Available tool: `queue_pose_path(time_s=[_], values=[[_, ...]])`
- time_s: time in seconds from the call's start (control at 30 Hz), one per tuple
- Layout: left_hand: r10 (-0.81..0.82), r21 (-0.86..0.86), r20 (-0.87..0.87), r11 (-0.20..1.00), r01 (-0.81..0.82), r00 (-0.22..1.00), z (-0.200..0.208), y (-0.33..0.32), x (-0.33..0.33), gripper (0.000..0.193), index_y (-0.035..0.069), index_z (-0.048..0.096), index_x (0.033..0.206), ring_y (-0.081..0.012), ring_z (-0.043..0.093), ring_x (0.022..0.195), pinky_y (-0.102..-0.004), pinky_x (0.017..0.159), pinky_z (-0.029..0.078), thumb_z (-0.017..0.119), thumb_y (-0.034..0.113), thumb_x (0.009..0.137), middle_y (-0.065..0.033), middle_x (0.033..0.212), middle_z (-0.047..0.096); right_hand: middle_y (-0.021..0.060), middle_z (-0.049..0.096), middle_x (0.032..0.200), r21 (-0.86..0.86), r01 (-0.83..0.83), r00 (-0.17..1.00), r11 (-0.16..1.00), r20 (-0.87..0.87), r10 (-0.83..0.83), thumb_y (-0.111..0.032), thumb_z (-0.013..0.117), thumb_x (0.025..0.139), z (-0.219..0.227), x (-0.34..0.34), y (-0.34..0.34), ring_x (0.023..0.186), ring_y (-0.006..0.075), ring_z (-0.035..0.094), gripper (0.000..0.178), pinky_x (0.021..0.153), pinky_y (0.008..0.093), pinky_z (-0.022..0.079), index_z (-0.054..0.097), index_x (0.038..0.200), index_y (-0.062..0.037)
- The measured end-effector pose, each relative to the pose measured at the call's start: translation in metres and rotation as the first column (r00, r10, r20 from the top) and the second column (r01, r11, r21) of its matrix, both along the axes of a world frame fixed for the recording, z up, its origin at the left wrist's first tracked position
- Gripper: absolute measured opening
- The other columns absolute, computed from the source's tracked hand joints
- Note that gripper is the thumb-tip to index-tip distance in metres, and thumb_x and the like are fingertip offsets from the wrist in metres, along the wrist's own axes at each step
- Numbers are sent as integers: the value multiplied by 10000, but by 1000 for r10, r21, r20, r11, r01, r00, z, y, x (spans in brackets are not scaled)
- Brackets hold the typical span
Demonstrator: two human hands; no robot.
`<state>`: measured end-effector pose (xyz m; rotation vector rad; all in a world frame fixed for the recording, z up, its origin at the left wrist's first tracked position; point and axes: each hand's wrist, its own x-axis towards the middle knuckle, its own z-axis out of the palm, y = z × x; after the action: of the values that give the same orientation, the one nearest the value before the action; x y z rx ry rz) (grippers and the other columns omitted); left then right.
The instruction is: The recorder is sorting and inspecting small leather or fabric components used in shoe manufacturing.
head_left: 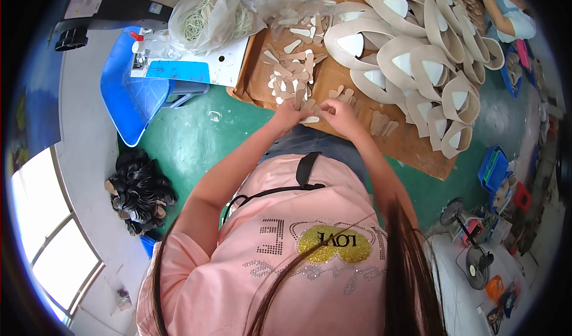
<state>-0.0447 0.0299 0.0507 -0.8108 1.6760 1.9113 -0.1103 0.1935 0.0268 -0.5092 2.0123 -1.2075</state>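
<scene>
From my remote seat I see the left hand [291, 115] curled around fanned beige strips [308, 105], mostly pointing away — right hand [339, 115] just beside, fingers bent, grip unclear to me.

The left hand [290, 115] partly hides tan strips [299, 96] at the near edge of the table [420, 152]. A co-worker [516, 21] is cut off.

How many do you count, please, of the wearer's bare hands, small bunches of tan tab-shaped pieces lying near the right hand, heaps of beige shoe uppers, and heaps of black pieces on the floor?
Left hand and right hand: 2
Bunches of tan pieces: 2
Heap of beige shoe uppers: 1
Heap of black pieces: 1
Total: 6
</scene>
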Motion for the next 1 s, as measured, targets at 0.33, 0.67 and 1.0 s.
queue_pose_path(time_s=[0.33,0.67,1.0], values=[[187,225,103,952,-206,977,-25,-7,3,96,77,544,833,-81,477,547,-210,446,361,569,135,761,13,685,537,34,568,641,-116,381,898,917,281,-337,-46,575,744,-11,-4,21,531,96,536,65,482,215,424,565,772,11],[181,248,84,949,-197,980,-24,8,3,85,62,533,832,-106,504,543,-234,450,389,580,92,767,-33,698,567,65,583,677,38,776,626,630,80,-776,-53,564,745,-54,5,118,519,101,557,99,439,206,436,560,824,5],[180,236,61,953,-190,982,-19,26,-12,95,54,561,809,-119,499,536,-236,454,372,569,145,781,-27,671,561,141,479,973,246,607,697,756,-621,-358,-67,575,701,16,9,101,929,314,473,278,762,373,412,515,971,-41]])
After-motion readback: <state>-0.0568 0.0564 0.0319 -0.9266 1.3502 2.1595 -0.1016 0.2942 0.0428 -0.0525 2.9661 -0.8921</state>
